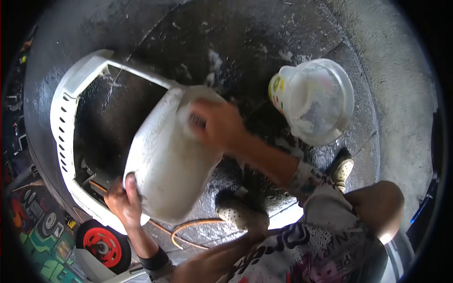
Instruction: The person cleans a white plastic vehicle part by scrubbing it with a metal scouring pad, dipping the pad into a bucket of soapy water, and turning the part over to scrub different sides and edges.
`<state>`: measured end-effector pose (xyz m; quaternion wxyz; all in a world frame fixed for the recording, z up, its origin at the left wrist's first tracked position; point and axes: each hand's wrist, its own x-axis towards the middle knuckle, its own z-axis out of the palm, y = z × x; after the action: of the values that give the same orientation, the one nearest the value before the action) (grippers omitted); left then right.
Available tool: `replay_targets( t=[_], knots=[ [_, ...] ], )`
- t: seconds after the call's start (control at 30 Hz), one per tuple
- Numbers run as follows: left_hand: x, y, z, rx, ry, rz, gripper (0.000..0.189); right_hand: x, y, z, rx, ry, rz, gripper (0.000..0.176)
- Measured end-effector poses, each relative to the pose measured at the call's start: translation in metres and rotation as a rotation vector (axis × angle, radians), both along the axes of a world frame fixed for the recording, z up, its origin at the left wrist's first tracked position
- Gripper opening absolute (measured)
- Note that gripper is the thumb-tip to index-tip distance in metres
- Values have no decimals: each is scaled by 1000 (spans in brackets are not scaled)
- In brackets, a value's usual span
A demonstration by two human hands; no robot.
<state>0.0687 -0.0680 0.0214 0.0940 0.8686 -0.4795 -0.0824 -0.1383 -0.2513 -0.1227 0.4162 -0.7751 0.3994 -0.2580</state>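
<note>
the white panel point(165, 162) is held above the wet floor point(236, 52), its long axis running from the far end down toward the person, near end slightly left. the left hand point(123, 203) clamps its near-left edge, thumb on top; the right hand point(219, 125), blurred and partly curled, seems to be rubbing the far part; whether it grips anything, i cannot tell. another stroke would call for a steady left grip. the slotted white frame point(63, 127) lies to the left, the clear tub point(348, 101) to the right.
</note>
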Motion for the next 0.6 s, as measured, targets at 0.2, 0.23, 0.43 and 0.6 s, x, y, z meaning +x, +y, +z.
replay_targets(
  t=[0.2, 0.23, 0.43, 0.6],
  knots=[
    [-2, -3, 0, -24, -29, -13, 47, -1, -19, -1, -4, 53, 49, 17],
    [1, 3, 0, 2, -32, -17, 47, -4, -4, 8, -85, -106, 107, 16],
    [1, -1, 1, 20, -64, -4, 48, -8, -17, -31, -123, -1, 21, 19],
    [-3, -3, 1, -9, -73, -33, 47, -20, -15, -44, -217, -214, -84, 13]
  ],
)
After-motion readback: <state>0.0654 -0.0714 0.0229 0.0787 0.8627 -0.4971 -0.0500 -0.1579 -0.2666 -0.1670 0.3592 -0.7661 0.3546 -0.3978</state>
